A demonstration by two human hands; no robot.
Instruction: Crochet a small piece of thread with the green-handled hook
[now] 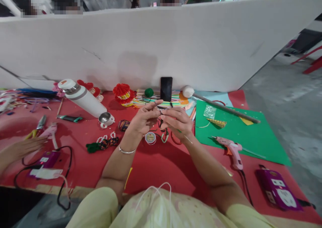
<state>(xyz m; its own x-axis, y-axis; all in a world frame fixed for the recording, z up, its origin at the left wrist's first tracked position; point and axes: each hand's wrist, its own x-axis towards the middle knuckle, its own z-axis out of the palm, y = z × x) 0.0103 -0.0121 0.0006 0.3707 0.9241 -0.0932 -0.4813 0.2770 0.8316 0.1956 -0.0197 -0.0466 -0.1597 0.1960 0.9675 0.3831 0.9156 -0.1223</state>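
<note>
Above the red table cover my left hand (146, 118) and my right hand (179, 120) meet fingertip to fingertip. Both pinch at a small, thin item between them, too small to name. Just below lies a round spool (150, 138) with a pale label. Dark and coloured strands, among them a red loop (176, 139), hang or lie under the right hand. To the left of my wrist are a multicoloured yarn ball (123, 125) and a beaded piece with dark green yarn (102, 145).
A white flask (83, 98) and its steel cup (106, 119) stand left. A phone (166, 88) leans on the white partition (141, 43). Right are a green sheet (251, 144), a pink glue gun (232, 150) and a purple power box (278, 189). A co-worker's hand (27, 149) reaches in at left near scissors (39, 125).
</note>
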